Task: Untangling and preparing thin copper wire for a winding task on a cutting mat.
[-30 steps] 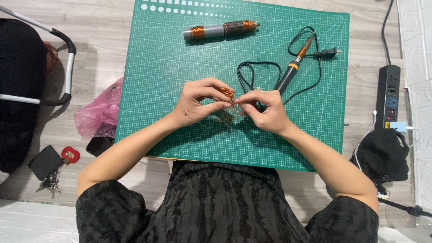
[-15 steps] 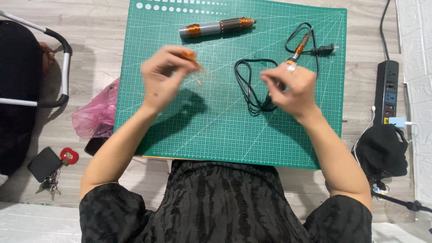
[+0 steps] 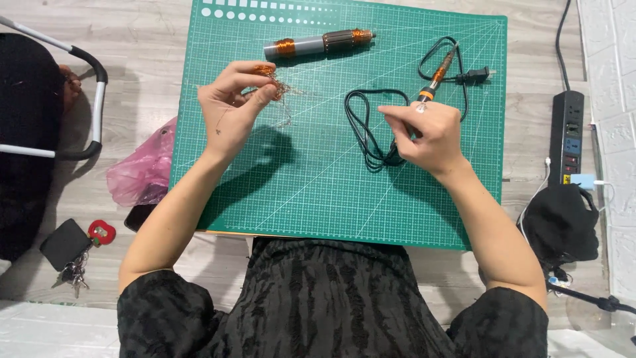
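Note:
My left hand (image 3: 233, 106) is raised over the left part of the green cutting mat (image 3: 318, 192), pinching a small tangle of thin copper wire (image 3: 277, 85) that trails to the right. Over the mat's right half, my right hand (image 3: 424, 132) has its fingers closed around the handle of a soldering iron (image 3: 438, 74) with an orange collar, its tip pointing to the far right. The iron's black cord (image 3: 361, 122) loops between the two hands. A grey motor rotor with copper windings (image 3: 318, 44) lies at the mat's far edge.
A black power strip (image 3: 568, 136) lies at the right, with a black bundle (image 3: 560, 222) below it. A pink plastic bag (image 3: 142, 169) sits by the mat's left edge. Keys and a black pouch (image 3: 69, 245) lie on the floor at lower left. A chair frame (image 3: 93, 99) stands at the left.
My hands were together at the mat's middle, working the wire. They have moved apart: the left went up and left with the wire, the right went to the soldering iron handle.

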